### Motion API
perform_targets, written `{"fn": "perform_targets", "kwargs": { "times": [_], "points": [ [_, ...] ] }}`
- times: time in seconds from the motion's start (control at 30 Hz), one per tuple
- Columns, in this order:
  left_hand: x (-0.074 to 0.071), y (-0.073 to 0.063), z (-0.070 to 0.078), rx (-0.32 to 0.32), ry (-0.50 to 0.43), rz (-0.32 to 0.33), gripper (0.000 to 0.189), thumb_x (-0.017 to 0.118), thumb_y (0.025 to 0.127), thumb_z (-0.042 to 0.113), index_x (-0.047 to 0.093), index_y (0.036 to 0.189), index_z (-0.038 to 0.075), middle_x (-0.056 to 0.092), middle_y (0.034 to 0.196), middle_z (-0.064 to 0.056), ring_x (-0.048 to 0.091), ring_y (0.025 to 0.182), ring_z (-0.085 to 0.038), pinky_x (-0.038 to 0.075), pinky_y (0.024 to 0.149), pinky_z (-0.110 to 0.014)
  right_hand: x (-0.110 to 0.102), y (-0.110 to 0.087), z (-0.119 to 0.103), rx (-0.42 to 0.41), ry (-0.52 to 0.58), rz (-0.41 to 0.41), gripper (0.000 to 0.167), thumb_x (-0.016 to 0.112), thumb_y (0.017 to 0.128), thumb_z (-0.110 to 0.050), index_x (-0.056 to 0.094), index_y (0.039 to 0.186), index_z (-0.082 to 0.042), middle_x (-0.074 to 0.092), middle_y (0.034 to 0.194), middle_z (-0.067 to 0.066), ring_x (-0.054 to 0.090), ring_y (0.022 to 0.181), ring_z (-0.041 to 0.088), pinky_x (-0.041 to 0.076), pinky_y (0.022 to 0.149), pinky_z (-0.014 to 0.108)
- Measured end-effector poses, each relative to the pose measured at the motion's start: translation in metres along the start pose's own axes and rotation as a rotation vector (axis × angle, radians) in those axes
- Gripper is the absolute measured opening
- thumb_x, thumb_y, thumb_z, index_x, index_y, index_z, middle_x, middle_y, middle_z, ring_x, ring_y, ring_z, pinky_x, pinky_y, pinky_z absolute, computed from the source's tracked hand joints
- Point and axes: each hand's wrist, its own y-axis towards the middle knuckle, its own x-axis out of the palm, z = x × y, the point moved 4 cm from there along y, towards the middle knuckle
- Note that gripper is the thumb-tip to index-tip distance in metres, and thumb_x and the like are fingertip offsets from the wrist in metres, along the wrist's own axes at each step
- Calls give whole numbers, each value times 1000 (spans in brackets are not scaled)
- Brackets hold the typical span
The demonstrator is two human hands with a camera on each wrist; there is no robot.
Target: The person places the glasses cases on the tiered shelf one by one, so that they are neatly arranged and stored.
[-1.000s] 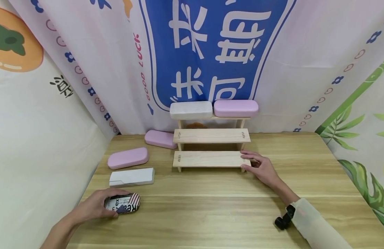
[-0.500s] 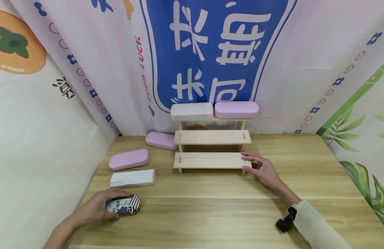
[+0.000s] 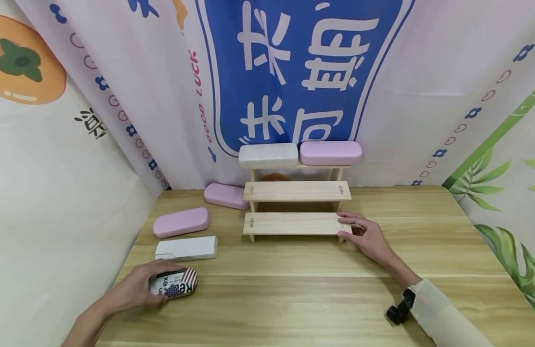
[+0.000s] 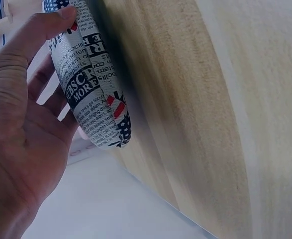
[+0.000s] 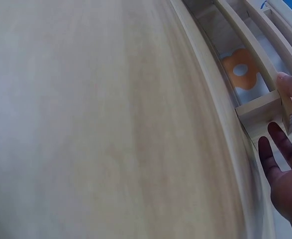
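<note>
While I have the left hand point(image 3: 130, 289) curled round the printed case point(image 3: 176, 283), thumb on one side and fingers on the other, that case is over the left front of the desk point(image 3: 276, 299); whether it touches the wood I cannot tell. Just beyond it I see a white case point(image 3: 186, 247), then a pink case point(image 3: 181, 222), and farther back a second pink case point(image 3: 224, 195) beside the wooden stand point(image 3: 289, 223). My right hand point(image 3: 371, 241) pinches the right end of the stand's lowest tier. Up top, a pale grey case point(image 3: 268, 155) lies left of a third pink case point(image 3: 331, 153).
</note>
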Motion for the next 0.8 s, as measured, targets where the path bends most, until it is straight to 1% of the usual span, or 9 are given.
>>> {"fn": "perform_targets", "kwargs": {
  "times": [0.2, 0.37, 0.47, 0.7, 0.8],
  "points": [
    [-3, 4, 5, 18, 24, 21, 77, 101, 60, 17, 74, 132, 22, 74, 123, 5, 67, 112, -10, 55, 95, -25, 0, 0, -2, -8, -11, 12, 35, 82, 92, -6, 76, 127, -7, 64, 147, 12, 58, 128, -3, 55, 84, 16],
    [-8, 9, 11, 37, 5, 43, 77, 100, 60, 14, 74, 132, 21, 74, 120, 7, 66, 107, -7, 56, 91, -24, -1, 0, -4, -18, -28, 19, 36, 83, 91, -6, 77, 126, -9, 65, 147, 10, 57, 130, -3, 53, 88, 15],
    [-11, 12, 13, 39, -7, 53, 78, 99, 61, 12, 73, 134, 20, 74, 120, 8, 66, 105, -6, 56, 89, -24, -1, 0, -4, -27, -46, 23, 36, 83, 91, -6, 77, 126, -9, 65, 147, 10, 57, 129, -3, 54, 87, 14],
    [-15, 18, 17, 12, -32, 54, 72, 98, 63, 13, 73, 131, 21, 73, 116, 10, 63, 101, -3, 56, 85, -24, -2, 0, -4, -19, -63, 22, 35, 84, 91, -8, 77, 125, -10, 65, 146, 8, 58, 128, -2, 56, 86, 15],
    [-17, 20, 19, 12, -25, 59, 72, 99, 62, 13, 74, 130, 22, 74, 116, 11, 64, 101, -3, 57, 84, -26, -2, 0, -3, -22, -74, 24, 36, 84, 90, -6, 77, 125, -8, 65, 146, 10, 58, 129, -2, 55, 86, 15]
  ]
}}
